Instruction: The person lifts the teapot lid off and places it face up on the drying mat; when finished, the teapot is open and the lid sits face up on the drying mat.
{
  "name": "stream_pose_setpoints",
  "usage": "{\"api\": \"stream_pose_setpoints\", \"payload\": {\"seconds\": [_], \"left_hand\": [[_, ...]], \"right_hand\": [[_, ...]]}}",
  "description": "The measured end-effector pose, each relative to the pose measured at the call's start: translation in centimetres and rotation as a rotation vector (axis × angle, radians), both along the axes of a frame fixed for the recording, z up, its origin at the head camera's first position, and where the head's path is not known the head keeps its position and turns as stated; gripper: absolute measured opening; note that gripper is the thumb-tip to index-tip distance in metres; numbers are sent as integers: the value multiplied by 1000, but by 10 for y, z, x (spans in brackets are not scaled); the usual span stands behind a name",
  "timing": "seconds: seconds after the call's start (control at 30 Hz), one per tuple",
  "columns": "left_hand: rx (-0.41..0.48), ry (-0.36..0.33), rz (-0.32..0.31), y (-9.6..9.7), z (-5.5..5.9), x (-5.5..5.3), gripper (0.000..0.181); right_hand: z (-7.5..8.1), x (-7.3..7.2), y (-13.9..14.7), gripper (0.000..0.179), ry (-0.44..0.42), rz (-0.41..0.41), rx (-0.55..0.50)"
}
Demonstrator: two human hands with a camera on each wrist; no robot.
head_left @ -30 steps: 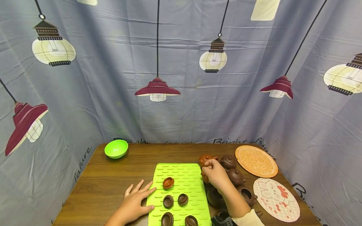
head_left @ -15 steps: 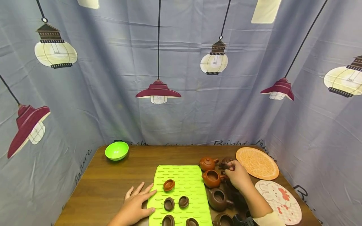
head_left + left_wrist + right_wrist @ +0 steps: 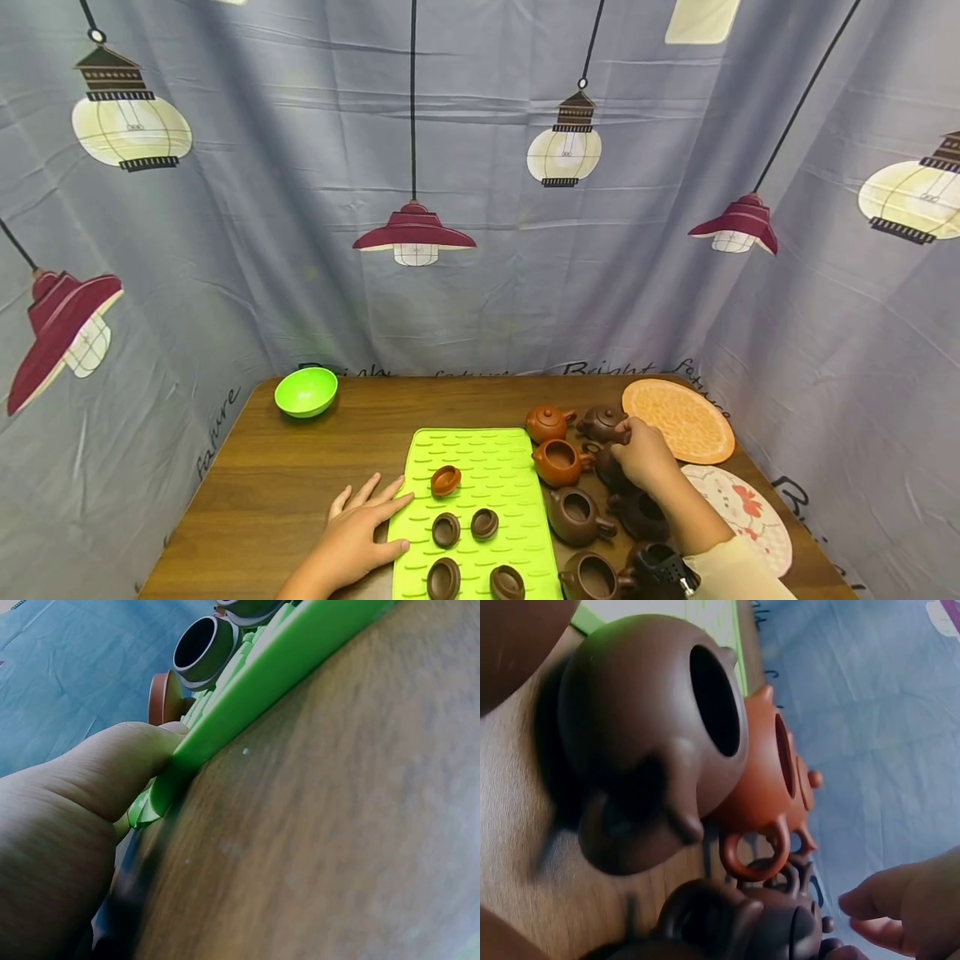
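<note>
My left hand (image 3: 356,529) lies with fingers spread on the left edge of a green mat (image 3: 480,450). In the left wrist view its thumb (image 3: 142,742) touches the mat's edge. An orange-brown teapot lid (image 3: 446,481) and several dark brown lids (image 3: 484,523) lie on the mat, hollow side up. My right hand (image 3: 647,457) is above the dark brown teapots, nearest to a partly hidden one (image 3: 611,468). In the right wrist view its fingers (image 3: 877,896) are a little apart, close to a dark lid knob (image 3: 827,924); nothing shows between them.
Lidless teapots stand right of the mat: an orange-brown one (image 3: 559,462) and dark ones (image 3: 579,515). A lidded orange-brown teapot (image 3: 547,423) and a lidded dark one (image 3: 600,422) stand behind. Beyond are an orange placemat (image 3: 678,421), a rabbit placemat (image 3: 757,533) and a green bowl (image 3: 306,392).
My right hand has moved right from the orange-brown teapots to the dark ones, uncovering the lidless orange-brown teapot. The left hand stays at the mat's edge. The head view shifted slightly.
</note>
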State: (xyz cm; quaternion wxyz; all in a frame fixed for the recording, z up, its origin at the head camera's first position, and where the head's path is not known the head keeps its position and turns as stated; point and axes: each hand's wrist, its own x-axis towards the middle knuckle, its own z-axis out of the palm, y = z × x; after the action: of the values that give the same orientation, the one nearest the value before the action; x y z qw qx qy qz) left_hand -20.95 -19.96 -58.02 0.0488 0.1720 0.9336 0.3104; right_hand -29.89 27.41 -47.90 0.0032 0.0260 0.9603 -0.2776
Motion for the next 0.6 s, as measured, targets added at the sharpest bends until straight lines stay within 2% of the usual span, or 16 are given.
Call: {"api": "stream_pose_setpoints", "payload": {"seconds": [0.37, 0.47, 0.6], "left_hand": [[-5, 11, 1, 1, 3, 1, 70], [-1, 5, 0, 1, 3, 2, 70], [-1, 8, -2, 0, 2, 1, 70]], "right_hand": [[-4, 0, 9, 16, -4, 23, 51], [-6, 1, 12, 15, -13, 4, 23], [-9, 5, 15, 15, -33, -35, -74]]}}
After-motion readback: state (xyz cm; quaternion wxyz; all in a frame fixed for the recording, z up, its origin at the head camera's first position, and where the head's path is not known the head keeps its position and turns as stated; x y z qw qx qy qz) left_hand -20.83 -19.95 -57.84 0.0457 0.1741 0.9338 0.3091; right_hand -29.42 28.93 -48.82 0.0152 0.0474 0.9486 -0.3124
